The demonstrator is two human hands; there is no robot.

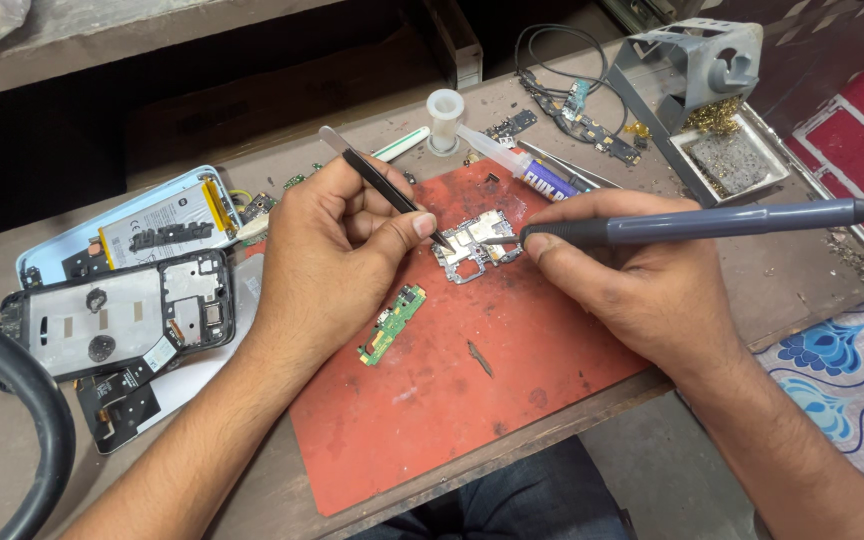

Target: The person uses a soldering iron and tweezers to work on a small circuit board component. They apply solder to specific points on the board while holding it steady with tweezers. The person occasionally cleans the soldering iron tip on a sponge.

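A dismantled black phone frame (117, 315) and a pale blue back cover with a battery (142, 228) are seen far left of the red rubber mat (432, 410) on the desk (812, 270). Black metal tweezers (382, 185) are pinched in the left hand (337, 250), their tips touching the small silver circuit board (477, 245) lying on the mat's upper part. A green strip board (392, 322) lies on the mat, below the left hand. A grey soldering iron (712, 222) is gripped by the right hand (632, 285), its tip resting on the circuit board. A grey metal iron stand (692, 70) is placed beyond the mat's upper right corner.
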